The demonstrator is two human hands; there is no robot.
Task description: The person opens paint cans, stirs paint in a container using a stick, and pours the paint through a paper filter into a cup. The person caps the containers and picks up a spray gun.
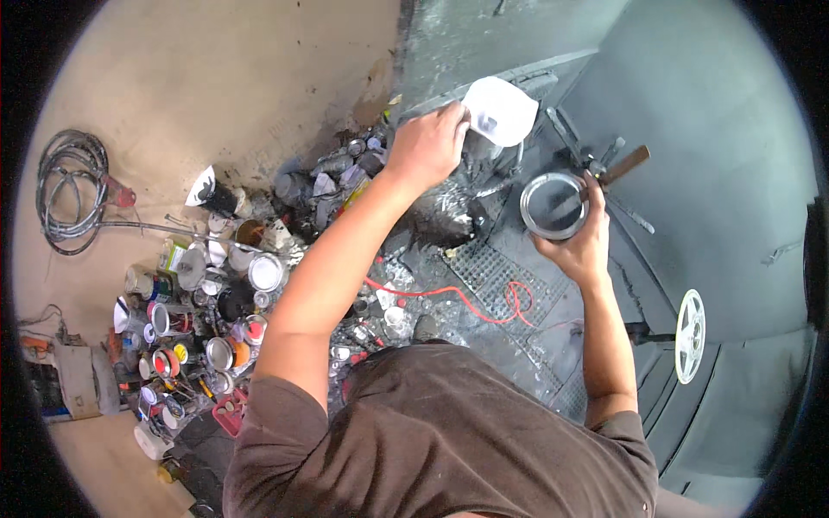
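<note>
Seen from above, a person in a brown T-shirt (440,423) works over a paint-spattered floor. Upper centre, the left hand (429,147) pinches the near edge of a white cone-shaped cup (503,110), thumb and fingers nearly closed. Right of centre, the right hand (580,237) is curled partly open around an open metal can (525,205), fingers along its right side and thumb at the lower edge. A flat brown handle (626,165) sticks out just beyond those fingers; whether they also grip it cannot be told. The cup hangs by one edge, so a loosened pinch could let it fold or drop. Tilting the can might spill any contents. A red hose (414,294) loops across the lower-centre floor, where a foot could snag it. Crowded paint cans (266,272) fill the left, easily knocked.
</note>
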